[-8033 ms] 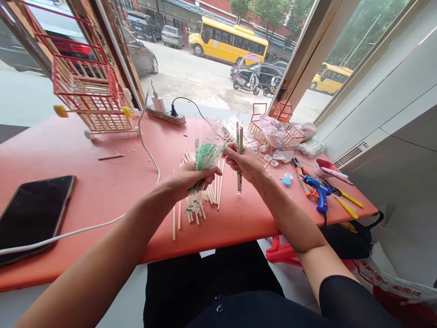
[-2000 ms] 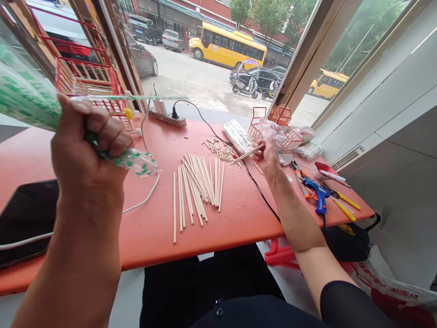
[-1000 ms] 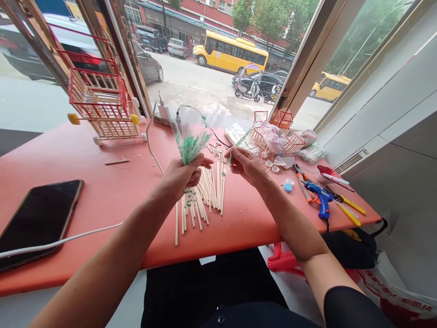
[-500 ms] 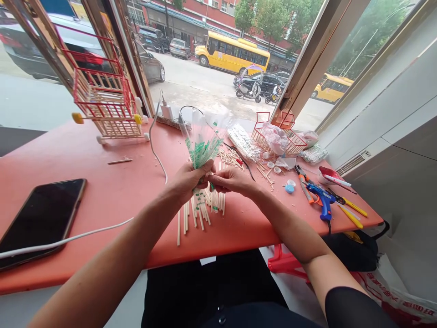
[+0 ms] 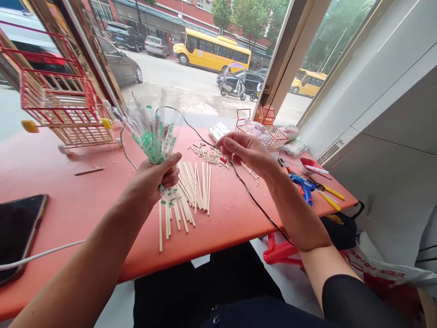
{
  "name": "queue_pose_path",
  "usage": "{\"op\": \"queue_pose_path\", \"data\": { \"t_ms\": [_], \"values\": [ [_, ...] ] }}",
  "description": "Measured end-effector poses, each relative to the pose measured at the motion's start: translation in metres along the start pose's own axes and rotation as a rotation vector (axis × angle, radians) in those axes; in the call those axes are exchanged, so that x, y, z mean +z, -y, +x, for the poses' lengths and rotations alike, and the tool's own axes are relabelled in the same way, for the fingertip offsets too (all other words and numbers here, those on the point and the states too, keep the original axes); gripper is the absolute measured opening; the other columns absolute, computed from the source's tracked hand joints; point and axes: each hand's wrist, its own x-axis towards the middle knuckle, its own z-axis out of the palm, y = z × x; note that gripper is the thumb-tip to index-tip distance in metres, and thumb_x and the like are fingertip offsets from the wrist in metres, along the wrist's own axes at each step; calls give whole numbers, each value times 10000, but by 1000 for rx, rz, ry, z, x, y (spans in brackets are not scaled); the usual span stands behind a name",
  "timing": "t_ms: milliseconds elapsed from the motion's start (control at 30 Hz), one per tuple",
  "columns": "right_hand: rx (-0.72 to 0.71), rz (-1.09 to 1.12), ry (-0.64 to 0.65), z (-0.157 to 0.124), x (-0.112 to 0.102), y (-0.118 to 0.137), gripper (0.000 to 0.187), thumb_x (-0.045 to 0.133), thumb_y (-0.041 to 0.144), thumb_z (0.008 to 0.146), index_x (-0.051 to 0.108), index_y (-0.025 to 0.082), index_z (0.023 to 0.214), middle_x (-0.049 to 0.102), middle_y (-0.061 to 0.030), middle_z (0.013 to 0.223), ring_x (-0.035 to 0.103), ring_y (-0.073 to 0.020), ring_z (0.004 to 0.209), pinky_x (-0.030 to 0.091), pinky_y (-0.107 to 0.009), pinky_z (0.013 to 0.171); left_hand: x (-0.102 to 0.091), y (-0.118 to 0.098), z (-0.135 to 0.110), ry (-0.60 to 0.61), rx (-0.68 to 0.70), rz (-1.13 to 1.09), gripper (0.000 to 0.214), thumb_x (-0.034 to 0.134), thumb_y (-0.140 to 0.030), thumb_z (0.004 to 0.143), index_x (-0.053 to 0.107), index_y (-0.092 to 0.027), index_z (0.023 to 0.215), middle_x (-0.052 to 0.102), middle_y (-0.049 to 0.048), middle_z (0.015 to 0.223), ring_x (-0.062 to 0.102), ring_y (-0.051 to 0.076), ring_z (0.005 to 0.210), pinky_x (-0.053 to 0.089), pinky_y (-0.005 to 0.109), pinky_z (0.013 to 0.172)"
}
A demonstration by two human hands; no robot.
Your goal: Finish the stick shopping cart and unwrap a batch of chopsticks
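Observation:
My left hand point(image 5: 160, 175) is closed around a bunch of clear plastic wrappers point(image 5: 155, 136) with green print. Their loose ends fan out above the fist, and more of the plastic hangs below it. Thin wooden sticks point(image 5: 201, 187) lie spread on the orange table just under and to the right of this hand. Raised over the table to the right, my right hand point(image 5: 247, 152) has loosely bent fingers, with the thumb apart and nothing visible in them. Behind it is a pile of short stick pieces point(image 5: 211, 156).
A red-and-wood model shopping cart point(image 5: 64, 100) stands at the left by the window, a phone point(image 5: 20, 228) nearer me. On the right are a blue glue gun point(image 5: 303, 187), yellow-handled tools point(image 5: 332, 193) and a red bowl point(image 5: 309, 165). A black cable point(image 5: 251, 196) crosses the table.
My hands have moved apart: the left went left with the wrappers, the right let go and rose to the right. More sticks show between them. The camera view has turned right.

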Motion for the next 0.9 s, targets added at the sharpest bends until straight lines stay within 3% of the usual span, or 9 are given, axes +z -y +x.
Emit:
{"op": "queue_pose_path", "data": {
  "t_ms": [67, 133, 267, 367, 467, 600, 667, 767, 900],
  "values": [
    [10, -60, -146, -1, -40, 12, 339, 816, 506, 966, 788, 175, 1037, 681, -28, 888, 629, -100, 773, 421, -215, 563, 2, -2, -2, -6, -5, 12, 533, 972, -314, 752, 457, -200, 677, 309, -105, 548, 257, 30, 442, 201, 174, 396],
    [32, -103, -359, 2, -95, 14, 271, 846, 415, 957, 779, 165, 1035, 719, -38, 906, 655, -102, 780, 448, -212, 579, 3, -3, -4, -13, -14, 21, 484, 953, -284, 757, 480, -201, 697, 308, -109, 538, 246, 31, 432, 203, 173, 392],
    [243, -254, -801, 9, -211, -1, 238, 854, 287, 950, 714, 148, 817, 715, -40, 747, 638, -89, 642, 451, -221, 536, 3, 0, -5, -17, -30, 4, 423, 937, -278, 775, 524, -197, 722, 298, -111, 535, 230, 34, 432, 187, 167, 387],
    [313, -307, -856, 10, -256, -14, 342, 835, 291, 952, 639, 175, 697, 590, 20, 568, 554, -70, 511, 389, -215, 479, 2, 2, -5, -21, -37, -14, 343, 923, -299, 804, 602, -183, 778, 300, -111, 536, 230, 36, 432, 182, 165, 388],
    [306, -334, -773, 19, -253, -24, 318, 795, 294, 961, 657, 153, 710, 610, 20, 574, 566, -44, 512, 411, -218, 519, 2, 0, -6, -67, -23, -25, 312, 931, -311, 791, 655, -165, 798, 302, -111, 532, 246, 33, 429, 200, 159, 390],
    [292, -442, -518, 52, -203, -41, 229, 741, 268, 975, 757, 94, 827, 750, -55, 721, 676, -63, 650, 485, -240, 635, 5, -3, -5, -124, -17, -23, 342, 970, -320, 726, 684, -150, 807, 318, -117, 517, 265, 33, 415, 218, 155, 379],
    [321, -572, -345, 70, -173, -52, 199, 880, 266, 856, 785, 106, 785, 748, -57, 679, 683, -115, 663, 509, -248, 630, 6, -2, -3, -148, -19, -29, 386, 996, -333, 675, 683, -144, 800, 321, -125, 504, 259, 30, 405, 213, 153, 370],
    [499, -1161, -7, 86, -134, -69, 223, 854, 327, 881, 806, 143, 765, 676, -57, 562, 705, -183, 674, 549, -268, 654, 7, -1, -2, -155, -25, -46, 432, 1019, -345, 617, 679, -140, 785, 326, -131, 488, 257, 27, 398, 208, 151, 363],
    [567, -1224, 80, 78, -110, -82, 156, 839, 304, 843, 825, 149, 832, 699, -46, 580, 681, -190, 612, 515, -266, 601, 9, -2, -3, -145, -31, -62, 354, 968, -314, 686, 669, -147, 775, 323, -126, 486, 261, 33, 400, 205, 153, 369]
  ]
}}
